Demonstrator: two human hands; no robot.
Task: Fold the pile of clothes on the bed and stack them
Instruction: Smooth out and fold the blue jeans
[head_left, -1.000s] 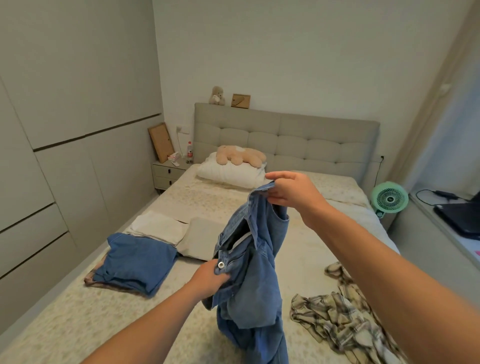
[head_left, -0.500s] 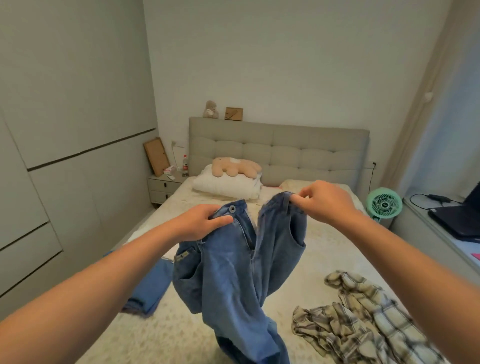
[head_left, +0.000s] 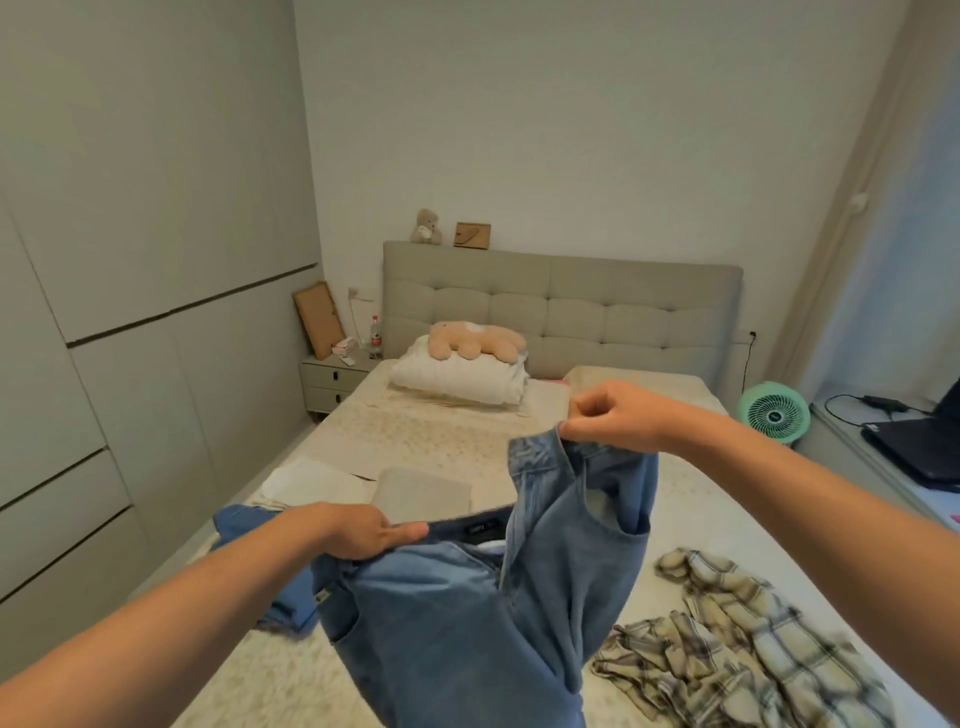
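Head view: my left hand grips one side of the jeans' waistband at lower centre of the frame, while my right hand, higher and to the right, pinches the other side. The blue jeans hang between my grips above the bed, legs dropping out of the bottom edge. A crumpled plaid shirt lies at lower right. At centre left sit folded clothes, apparently beige, beside a folded blue garment.
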